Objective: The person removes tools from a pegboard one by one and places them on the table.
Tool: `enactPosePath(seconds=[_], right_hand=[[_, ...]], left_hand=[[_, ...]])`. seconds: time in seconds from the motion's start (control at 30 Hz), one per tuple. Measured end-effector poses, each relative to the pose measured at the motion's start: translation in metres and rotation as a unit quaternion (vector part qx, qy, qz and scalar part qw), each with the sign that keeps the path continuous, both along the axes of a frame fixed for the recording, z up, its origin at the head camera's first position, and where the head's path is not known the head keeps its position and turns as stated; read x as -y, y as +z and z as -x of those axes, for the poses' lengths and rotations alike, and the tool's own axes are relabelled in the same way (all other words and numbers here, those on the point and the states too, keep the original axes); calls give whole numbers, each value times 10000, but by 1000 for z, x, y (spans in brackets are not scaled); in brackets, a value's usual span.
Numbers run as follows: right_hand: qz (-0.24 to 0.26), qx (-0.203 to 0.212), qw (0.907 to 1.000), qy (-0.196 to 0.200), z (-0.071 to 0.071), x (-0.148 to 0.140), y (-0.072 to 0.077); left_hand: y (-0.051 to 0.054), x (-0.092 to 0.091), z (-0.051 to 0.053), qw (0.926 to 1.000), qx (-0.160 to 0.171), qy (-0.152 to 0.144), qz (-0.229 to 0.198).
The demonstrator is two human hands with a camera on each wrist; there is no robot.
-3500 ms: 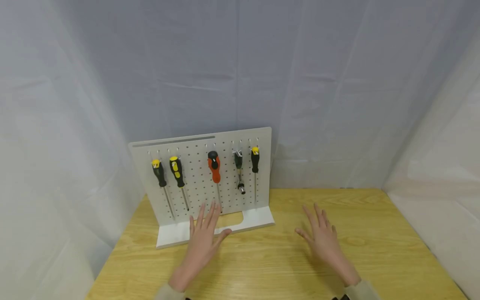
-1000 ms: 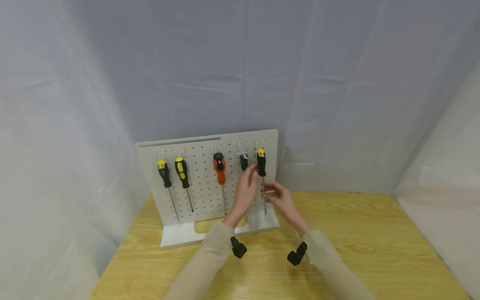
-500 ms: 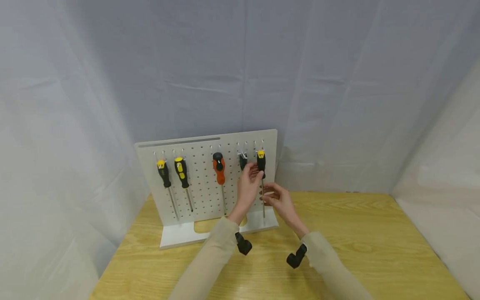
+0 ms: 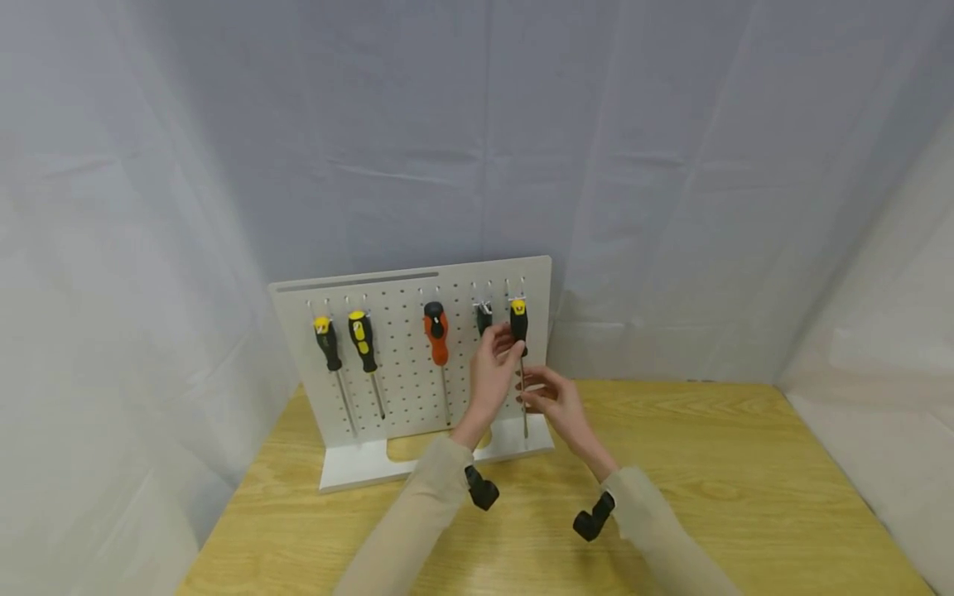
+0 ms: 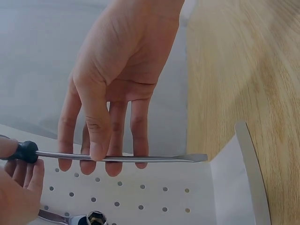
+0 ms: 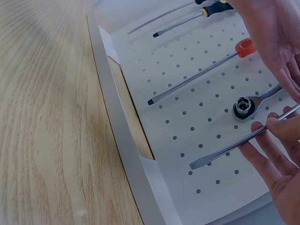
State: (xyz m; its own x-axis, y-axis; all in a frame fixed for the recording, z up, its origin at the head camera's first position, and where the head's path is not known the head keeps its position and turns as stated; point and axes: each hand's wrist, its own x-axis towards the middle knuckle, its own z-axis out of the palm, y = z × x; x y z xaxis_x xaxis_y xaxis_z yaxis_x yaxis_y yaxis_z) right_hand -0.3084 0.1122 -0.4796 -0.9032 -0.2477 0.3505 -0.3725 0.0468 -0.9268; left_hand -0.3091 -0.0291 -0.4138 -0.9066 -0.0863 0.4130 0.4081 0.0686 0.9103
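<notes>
The slotted screwdriver at the far right of the white pegboard has a black handle with a yellow end and hangs at its wire hook. My left hand holds the lower handle between thumb and fingers. Below it, my right hand pinches the bare shaft; in the left wrist view, its thumb lies on one side of the shaft and its fingers on the other. The flat tip stands free of the board in the right wrist view. Beside it hangs a ratchet wrench, partly hidden by my left hand in the head view.
A red-and-black screwdriver hangs mid-board. Two black-and-yellow screwdrivers, one slim and one thicker, hang at the left. The board's white base stands on a wooden table, with pale sheeting behind.
Both hands were apart and spread over the table, then came up to the far-right screwdriver. The left hand has taken its handle, the right its shaft, and the tip has swung slightly outward.
</notes>
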Motion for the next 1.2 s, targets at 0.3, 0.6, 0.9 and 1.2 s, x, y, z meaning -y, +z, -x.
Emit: enactPosePath(seconds=[0.3, 0.6, 0.9, 1.2], right_hand=[[-45, -79, 10000, 9, -8, -4, 0], [-41, -68, 10000, -15, -18, -6, 6], [-65, -128, 9999, -50, -24, -7, 12], [-63, -128, 9998, 127, -38, -11, 15]], left_hand=[[31, 3, -29, 9995, 195, -229, 85], [10, 3, -14, 9992, 212, -318, -85], [10, 7, -18, 9988, 136, -445, -178], [14, 9, -25, 9975, 171, -596, -336]])
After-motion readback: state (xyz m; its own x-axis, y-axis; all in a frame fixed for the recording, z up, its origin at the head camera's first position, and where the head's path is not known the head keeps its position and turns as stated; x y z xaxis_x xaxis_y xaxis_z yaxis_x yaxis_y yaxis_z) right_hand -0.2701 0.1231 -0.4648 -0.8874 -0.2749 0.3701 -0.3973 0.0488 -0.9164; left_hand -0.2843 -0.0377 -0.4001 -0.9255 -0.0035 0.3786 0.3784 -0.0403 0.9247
